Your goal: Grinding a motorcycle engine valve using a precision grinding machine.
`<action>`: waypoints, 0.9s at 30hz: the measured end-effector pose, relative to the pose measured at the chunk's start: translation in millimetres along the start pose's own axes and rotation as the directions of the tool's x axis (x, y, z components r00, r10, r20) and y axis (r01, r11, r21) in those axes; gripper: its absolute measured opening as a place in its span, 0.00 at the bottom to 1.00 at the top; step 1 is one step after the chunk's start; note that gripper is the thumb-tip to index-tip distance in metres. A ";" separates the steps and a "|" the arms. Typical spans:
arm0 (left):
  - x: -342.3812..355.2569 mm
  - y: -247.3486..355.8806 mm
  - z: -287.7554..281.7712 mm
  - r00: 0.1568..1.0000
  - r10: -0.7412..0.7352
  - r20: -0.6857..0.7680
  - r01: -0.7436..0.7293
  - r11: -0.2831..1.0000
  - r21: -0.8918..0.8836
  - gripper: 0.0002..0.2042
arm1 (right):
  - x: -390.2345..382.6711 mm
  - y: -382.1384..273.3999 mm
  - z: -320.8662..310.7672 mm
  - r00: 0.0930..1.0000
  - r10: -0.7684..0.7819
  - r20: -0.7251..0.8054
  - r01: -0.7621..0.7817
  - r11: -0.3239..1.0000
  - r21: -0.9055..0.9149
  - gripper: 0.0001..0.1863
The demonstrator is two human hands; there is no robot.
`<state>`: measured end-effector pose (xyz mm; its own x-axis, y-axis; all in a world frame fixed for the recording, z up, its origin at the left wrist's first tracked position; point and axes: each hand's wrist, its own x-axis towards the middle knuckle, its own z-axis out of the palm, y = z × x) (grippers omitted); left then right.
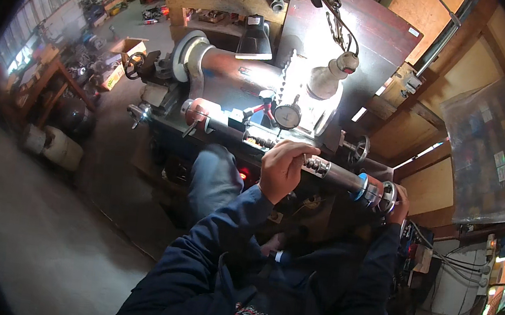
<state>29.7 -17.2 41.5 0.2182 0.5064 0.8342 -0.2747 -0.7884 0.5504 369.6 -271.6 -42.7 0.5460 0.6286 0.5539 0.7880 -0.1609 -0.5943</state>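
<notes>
A long metal shaft with ringed sections lies across the machine, between a red-and-silver headstock on the left and a red-and-blue tailstock on the right. My left hand is closed over the middle of the shaft, its fingertips hidden on the far side. At the tailstock end, my right hand grips the rim of a metal handwheel, some fingers out of sight. A round dial indicator on a red-jointed arm stands just beyond my left hand, its stem pointing down at the shaft.
A bright work lamp hangs above the machine bed. Behind the shaft runs a large reddish cylinder housing. Another handwheel sits beyond the tailstock. Cables hang at the right, near a plastic-covered board. A gas cylinder lies left.
</notes>
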 end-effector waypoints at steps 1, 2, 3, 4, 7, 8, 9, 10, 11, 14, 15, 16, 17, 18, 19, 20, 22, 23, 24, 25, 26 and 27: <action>-2.2 2.9 0.9 0.996 -0.075 -0.055 0.070 0.993 -0.091 0.10 | -0.5 3.6 1.3 0.998 0.053 -0.014 -0.053 0.998 0.015 0.16; -4.6 5.3 1.2 0.995 -0.081 -0.064 0.075 0.992 -0.099 0.10 | -1.4 8.1 2.1 0.998 0.057 -0.014 -0.056 0.998 0.015 0.16; -7.5 7.2 0.0 0.983 -0.037 -0.178 0.018 0.994 -0.106 0.10 | -2.5 13.5 3.1 0.999 0.039 0.015 -0.039 0.999 -0.002 0.15; -10.5 8.2 -1.3 0.955 -0.022 -0.295 -0.012 0.994 -0.111 0.10 | -4.4 19.7 2.7 0.999 0.005 0.044 -0.004 1.000 -0.031 0.14; -18.1 2.8 -7.5 0.940 0.093 -0.328 -0.102 0.995 -0.012 0.10 | -16.5 37.3 7.4 0.892 0.413 0.181 -0.450 0.849 0.277 0.12; -20.8 0.2 -8.8 0.936 0.093 -0.339 -0.097 0.995 0.005 0.10 | -22.6 41.1 7.2 0.900 0.403 0.166 -0.435 0.850 0.297 0.12; -23.2 -2.8 -10.7 0.948 0.096 -0.304 -0.095 0.995 0.016 0.12 | -29.3 43.2 6.5 0.890 0.402 0.216 -0.442 0.876 0.193 0.11; -25.4 -5.0 -10.7 0.948 0.095 -0.303 -0.095 0.995 0.015 0.12 | -33.4 44.0 6.9 0.856 0.445 0.261 -0.475 0.878 0.061 0.10; -27.2 -7.1 -11.0 0.947 0.101 -0.306 -0.099 0.995 0.022 0.11 | -40.8 41.9 5.3 0.865 0.429 0.260 -0.422 0.902 -0.087 0.11; -30.4 -10.5 -11.6 0.946 0.090 -0.310 -0.086 0.996 0.025 0.08 | -54.2 27.9 6.3 0.871 0.455 0.185 -0.457 0.889 -0.037 0.11; -30.5 -11.2 -11.9 0.947 0.070 -0.315 -0.067 0.998 0.019 0.07 | -58.5 21.1 4.3 0.882 0.431 0.191 -0.435 0.900 -0.022 0.11; -30.4 -11.6 -12.3 0.948 0.072 -0.311 -0.069 0.997 0.021 0.07 | -64.0 13.4 1.6 0.874 0.452 0.177 -0.465 0.885 0.036 0.11; -29.8 -12.3 -12.5 0.940 0.044 -0.338 -0.052 0.998 -0.017 0.07 | -67.3 6.4 -4.0 0.880 0.432 0.198 -0.461 0.876 0.140 0.12; -29.3 -12.8 -12.9 0.931 0.008 -0.365 -0.032 0.998 -0.059 0.07 | -68.9 0.2 -11.1 0.865 0.474 0.165 -0.492 0.865 0.094 0.12; -28.9 -13.1 -13.2 0.933 0.013 -0.360 -0.036 0.998 -0.057 0.07 | -69.9 -5.7 -17.8 0.865 0.464 0.189 -0.469 0.883 -0.022 0.12; -28.6 -13.5 -13.4 0.921 -0.027 -0.389 -0.015 0.994 -0.104 0.07 | -70.0 -11.2 -22.8 0.855 0.478 0.202 -0.451 0.877 -0.165 0.12; -28.7 -14.0 -14.5 0.907 -0.068 -0.415 0.004 0.988 -0.152 0.07 | -66.0 -21.7 -27.7 0.870 0.454 0.189 -0.440 0.891 -0.114 0.12; -28.8 -14.1 -15.3 0.910 -0.092 -0.405 0.026 0.986 -0.165 0.07 | -63.2 -27.8 -29.0 0.851 0.498 0.167 -0.489 0.867 -0.091 0.13; -28.9 -14.2 -15.9 0.908 -0.126 -0.399 0.057 0.982 -0.179 0.07 | -59.7 -34.6 -32.1 0.877 0.451 0.165 -0.442 0.893 -0.089 0.13; -28.7 -14.2 -16.0 0.912 -0.115 -0.394 0.047 0.983 -0.177 0.07 | -55.1 -42.3 -38.8 0.854 0.481 0.197 -0.463 0.876 -0.136 0.14; -28.3 -13.9 -15.7 0.904 -0.142 -0.404 0.073 0.981 -0.182 0.08 | -50.1 -50.5 -44.1 0.840 0.490 0.233 -0.467 0.871 -0.152 0.15; -27.5 -13.4 -15.0 0.897 -0.158 -0.413 0.088 0.979 -0.184 0.08 | -45.3 -58.7 -46.3 0.828 0.513 0.227 -0.481 0.857 -0.183 0.15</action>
<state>13.4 -15.3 11.7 -0.1478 0.7234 0.6745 -0.4224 -0.6628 0.6183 311.8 -325.9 -5.9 0.7916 0.6106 0.0213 0.4652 -0.5797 -0.6689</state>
